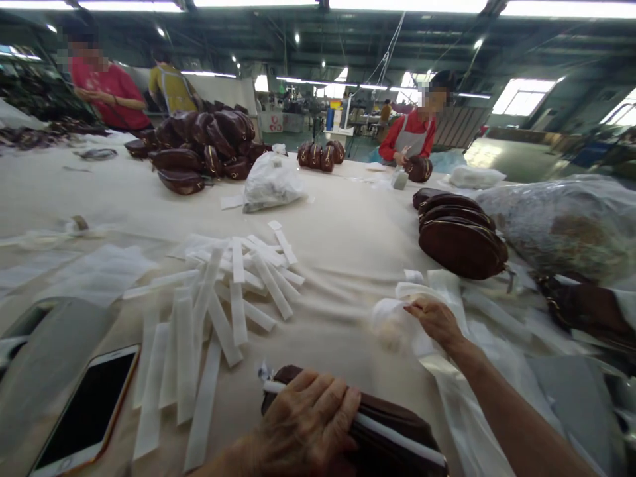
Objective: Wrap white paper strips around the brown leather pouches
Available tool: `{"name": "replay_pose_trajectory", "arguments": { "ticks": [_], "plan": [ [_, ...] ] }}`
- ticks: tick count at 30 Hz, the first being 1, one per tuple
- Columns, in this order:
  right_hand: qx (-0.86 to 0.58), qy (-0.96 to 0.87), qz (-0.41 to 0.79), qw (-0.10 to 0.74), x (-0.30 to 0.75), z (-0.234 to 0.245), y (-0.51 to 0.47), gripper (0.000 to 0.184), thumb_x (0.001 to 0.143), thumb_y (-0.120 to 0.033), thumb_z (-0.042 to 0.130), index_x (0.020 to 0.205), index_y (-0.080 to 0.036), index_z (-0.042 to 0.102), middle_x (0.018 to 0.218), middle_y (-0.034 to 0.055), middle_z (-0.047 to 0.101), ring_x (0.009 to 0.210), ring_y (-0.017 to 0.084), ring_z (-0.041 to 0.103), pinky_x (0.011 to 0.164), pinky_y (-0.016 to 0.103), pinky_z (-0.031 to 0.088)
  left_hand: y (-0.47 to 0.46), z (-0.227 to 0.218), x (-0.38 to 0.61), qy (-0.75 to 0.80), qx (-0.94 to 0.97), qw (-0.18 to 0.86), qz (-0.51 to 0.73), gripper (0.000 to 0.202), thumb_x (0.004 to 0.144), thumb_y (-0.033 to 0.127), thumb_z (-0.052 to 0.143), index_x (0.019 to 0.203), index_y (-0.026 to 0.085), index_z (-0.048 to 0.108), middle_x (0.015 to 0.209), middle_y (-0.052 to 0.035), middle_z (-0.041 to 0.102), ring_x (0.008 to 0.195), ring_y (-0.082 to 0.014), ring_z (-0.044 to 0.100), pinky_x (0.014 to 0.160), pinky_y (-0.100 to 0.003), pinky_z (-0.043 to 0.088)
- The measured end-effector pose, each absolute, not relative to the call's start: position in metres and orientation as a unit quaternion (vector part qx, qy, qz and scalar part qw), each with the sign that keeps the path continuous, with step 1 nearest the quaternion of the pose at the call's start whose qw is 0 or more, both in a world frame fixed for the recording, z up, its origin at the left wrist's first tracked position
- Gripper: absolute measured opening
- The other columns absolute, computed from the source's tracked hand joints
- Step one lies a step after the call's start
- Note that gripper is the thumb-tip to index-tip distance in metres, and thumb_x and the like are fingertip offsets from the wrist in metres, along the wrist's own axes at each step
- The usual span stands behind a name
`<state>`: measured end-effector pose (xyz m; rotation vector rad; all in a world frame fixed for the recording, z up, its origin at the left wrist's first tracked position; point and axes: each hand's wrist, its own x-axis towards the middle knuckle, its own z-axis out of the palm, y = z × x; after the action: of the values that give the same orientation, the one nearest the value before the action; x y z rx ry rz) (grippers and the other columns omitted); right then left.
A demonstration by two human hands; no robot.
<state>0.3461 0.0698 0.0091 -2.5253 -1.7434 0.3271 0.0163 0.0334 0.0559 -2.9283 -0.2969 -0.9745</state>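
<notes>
At the near edge of the table lies a dark brown leather bag (392,411) with a white strip along its top. My left hand (311,414) is wrapped over the bag's left part, fingers bent and pressed against it. Out to the right, my right hand (437,321) pinches a thin white sheet (395,318), blurred by motion, at the pile of white sheets and strips. Left of the bag, many flat white strips (186,358) lie in a loose, overlapping heap.
A phone (84,414) lies at the near left. Brown bags stand stacked (460,235) at the right and heaped (199,146) at the back left. A white plastic bag (273,182) and a large clear sack (566,218) are on the table. A co-worker (412,136) handles a bag opposite.
</notes>
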Motion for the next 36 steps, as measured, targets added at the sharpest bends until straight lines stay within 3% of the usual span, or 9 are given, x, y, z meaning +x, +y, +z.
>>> {"name": "replay_pose_trajectory", "arguments": {
  "ticks": [13, 23, 31, 36],
  "plan": [
    [-0.901, -0.427, 0.074, 0.012, 0.357, 0.030, 0.033, 0.026, 0.091, -0.036, 0.053, 0.106, -0.016, 0.059, 0.106, 0.0056, 0.062, 0.093, 0.016, 0.061, 0.081, 0.038, 0.051, 0.032, 0.044, 0.011, -0.111, -0.934, 0.052, -0.336, 0.027, 0.098, 0.017, 0.039, 0.114, 0.009, 0.058, 0.103, -0.0096, 0.066, 0.095, -0.0195, 0.060, 0.086, -0.033, 0.043],
    [-0.917, -0.396, 0.044, 0.015, 0.373, 0.032, -0.004, 0.026, 0.091, -0.036, 0.053, 0.108, -0.017, 0.059, 0.107, 0.0058, 0.062, 0.092, 0.016, 0.061, 0.080, 0.037, 0.052, 0.035, 0.037, 0.008, -0.090, -0.934, 0.073, -0.337, 0.027, 0.097, 0.019, 0.041, 0.115, 0.008, 0.057, 0.105, -0.0109, 0.065, 0.095, -0.0199, 0.060, 0.085, -0.033, 0.042],
    [-0.891, -0.448, -0.062, 0.038, 0.377, 0.043, -0.016, 0.026, 0.091, -0.032, 0.054, 0.111, -0.016, 0.058, 0.114, 0.0067, 0.060, 0.101, 0.019, 0.059, 0.087, 0.041, 0.049, 0.031, 0.038, 0.010, -0.120, -0.935, 0.060, -0.329, 0.027, 0.097, 0.017, 0.040, 0.117, 0.010, 0.057, 0.104, -0.0099, 0.066, 0.097, -0.0195, 0.061, 0.087, -0.033, 0.043],
    [-0.878, -0.466, -0.097, 0.049, 0.381, 0.050, -0.019, 0.025, 0.091, -0.031, 0.053, 0.109, -0.015, 0.059, 0.106, 0.0058, 0.062, 0.096, 0.018, 0.060, 0.086, 0.041, 0.049, 0.033, 0.032, 0.012, -0.109, -0.919, 0.071, -0.373, 0.028, 0.097, 0.018, 0.039, 0.115, 0.011, 0.058, 0.101, -0.0101, 0.066, 0.092, -0.0191, 0.062, 0.083, -0.032, 0.044]
  ]
}}
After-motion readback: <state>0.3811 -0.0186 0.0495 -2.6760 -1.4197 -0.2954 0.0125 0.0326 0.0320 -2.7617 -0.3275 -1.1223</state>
